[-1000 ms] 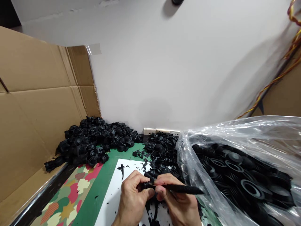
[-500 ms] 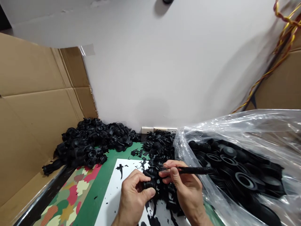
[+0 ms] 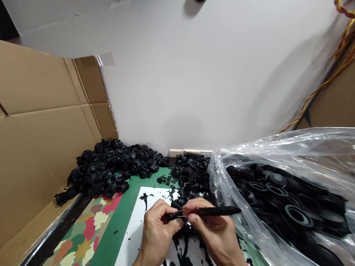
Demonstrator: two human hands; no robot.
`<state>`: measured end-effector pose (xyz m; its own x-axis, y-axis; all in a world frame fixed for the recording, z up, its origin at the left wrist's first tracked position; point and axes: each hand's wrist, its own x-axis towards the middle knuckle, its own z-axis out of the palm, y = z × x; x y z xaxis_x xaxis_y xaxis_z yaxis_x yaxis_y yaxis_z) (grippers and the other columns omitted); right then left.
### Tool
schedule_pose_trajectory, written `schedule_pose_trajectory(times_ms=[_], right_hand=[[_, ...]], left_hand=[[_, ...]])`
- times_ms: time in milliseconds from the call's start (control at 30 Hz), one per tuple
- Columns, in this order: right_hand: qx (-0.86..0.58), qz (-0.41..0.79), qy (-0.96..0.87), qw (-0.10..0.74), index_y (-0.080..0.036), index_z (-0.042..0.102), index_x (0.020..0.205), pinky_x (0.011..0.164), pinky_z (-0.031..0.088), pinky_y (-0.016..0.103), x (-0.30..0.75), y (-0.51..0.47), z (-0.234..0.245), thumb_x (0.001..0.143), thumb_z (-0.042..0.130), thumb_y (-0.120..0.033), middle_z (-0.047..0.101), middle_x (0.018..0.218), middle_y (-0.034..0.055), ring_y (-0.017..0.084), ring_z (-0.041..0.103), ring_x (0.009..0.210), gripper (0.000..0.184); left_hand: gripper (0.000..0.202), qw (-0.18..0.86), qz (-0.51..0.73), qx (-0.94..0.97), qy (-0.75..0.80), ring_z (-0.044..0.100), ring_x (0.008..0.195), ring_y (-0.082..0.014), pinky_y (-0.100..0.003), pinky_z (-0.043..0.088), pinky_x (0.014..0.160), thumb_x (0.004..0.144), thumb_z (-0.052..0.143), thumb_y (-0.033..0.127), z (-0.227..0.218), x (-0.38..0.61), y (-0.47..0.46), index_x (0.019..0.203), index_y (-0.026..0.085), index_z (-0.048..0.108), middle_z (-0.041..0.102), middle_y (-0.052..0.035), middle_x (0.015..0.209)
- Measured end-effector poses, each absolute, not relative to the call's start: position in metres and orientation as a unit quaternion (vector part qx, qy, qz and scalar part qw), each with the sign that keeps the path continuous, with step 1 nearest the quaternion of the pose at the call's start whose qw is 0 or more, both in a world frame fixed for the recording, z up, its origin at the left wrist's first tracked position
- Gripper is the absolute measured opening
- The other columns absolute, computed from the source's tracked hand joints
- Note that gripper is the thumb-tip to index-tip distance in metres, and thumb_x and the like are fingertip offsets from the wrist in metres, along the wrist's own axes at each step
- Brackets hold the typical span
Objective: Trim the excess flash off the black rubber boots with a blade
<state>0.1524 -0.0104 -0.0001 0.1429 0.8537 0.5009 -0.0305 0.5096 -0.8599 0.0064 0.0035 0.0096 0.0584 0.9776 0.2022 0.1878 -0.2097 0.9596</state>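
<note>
Between the thumb and fingers of my left hand (image 3: 155, 231) is a ribbed black rubber boot (image 3: 173, 215), partly covered by the fingertips. My right hand (image 3: 215, 229) is closed around a slim tool that looks like tweezers (image 3: 220, 211), with a black-wrapped handle pointing right. Its thin metal prongs reach left to the boot; whether they grip it or only touch it I cannot tell. Under both hands lie black rubber scraps (image 3: 185, 245) on a white sheet (image 3: 133, 225).
Ribbed black rubber parts (image 3: 102, 170) are heaped at the left, against a cardboard panel (image 3: 47, 92). A pile of black trimmings (image 3: 191, 171) lies behind my hands. At the right, a clear plastic bag (image 3: 222, 177) holds black rubber boots (image 3: 298, 216). A power strip (image 3: 176, 152) sits by the wall.
My right hand has moved slightly left and down, bringing the prongs from beside the boot onto it. My left hand still holds the boot. The view has shifted a little.
</note>
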Motion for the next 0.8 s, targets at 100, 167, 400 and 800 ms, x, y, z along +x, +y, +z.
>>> schedule_pose_trajectory(times_ms=[100, 167, 400, 800], right_hand=[[-0.379, 0.317, -0.576, 0.651, -0.022, 0.07, 0.079, 0.063, 0.053, 0.029, 0.1513, -0.0102, -0.0021, 0.078, 0.067, -0.027, 0.069, 0.073, 0.004, 0.02, 0.064, 0.068, 0.006], [-0.383, 0.312, -0.575, 0.653, -0.022, 0.07, 0.079, 0.063, 0.052, 0.027, 0.1505, -0.0097, -0.0042, 0.078, 0.067, -0.026, 0.069, 0.073, 0.0039, 0.019, 0.064, 0.068, 0.005], [-0.397, 0.287, -0.585, 0.646, -0.02, 0.069, 0.077, 0.059, 0.053, 0.026, 0.152, -0.0074, -0.0087, 0.078, 0.066, -0.03, 0.069, 0.071, 0.0053, 0.019, 0.065, 0.065, 0.011], [-0.354, 0.032, -0.715, 0.602, -0.019, 0.06, 0.082, 0.053, 0.049, 0.023, 0.1535, -0.008, -0.0011, 0.083, 0.051, -0.006, 0.064, 0.068, 0.0039, 0.014, 0.061, 0.059, 0.016]], left_hand=[[0.008, 0.392, 0.486, 0.61, 0.488, 0.048, 0.058, -0.0146, -0.024, 0.036, 0.052, 0.059, 0.073, 0.011, 0.0087, 0.006, 0.004, 0.059, 0.017, 0.067, 0.05, 0.002, 0.061], [0.009, 0.382, 0.483, 0.617, 0.49, 0.047, 0.057, -0.0143, -0.024, 0.036, 0.052, 0.059, 0.073, 0.011, 0.0071, 0.0057, 0.0043, 0.06, 0.017, 0.067, 0.05, 0.0023, 0.062], [0.009, 0.366, 0.472, 0.633, 0.493, 0.045, 0.058, -0.0143, -0.024, 0.034, 0.052, 0.061, 0.071, 0.009, 0.0022, 0.0056, 0.0045, 0.062, 0.017, 0.066, 0.048, 0.0024, 0.064], [0.01, 0.375, 0.452, 0.655, 0.475, 0.045, 0.058, -0.0148, -0.025, 0.033, 0.053, 0.064, 0.07, 0.018, 0.0062, 0.0096, -0.0016, 0.057, 0.017, 0.063, 0.048, 0.0011, 0.063]])
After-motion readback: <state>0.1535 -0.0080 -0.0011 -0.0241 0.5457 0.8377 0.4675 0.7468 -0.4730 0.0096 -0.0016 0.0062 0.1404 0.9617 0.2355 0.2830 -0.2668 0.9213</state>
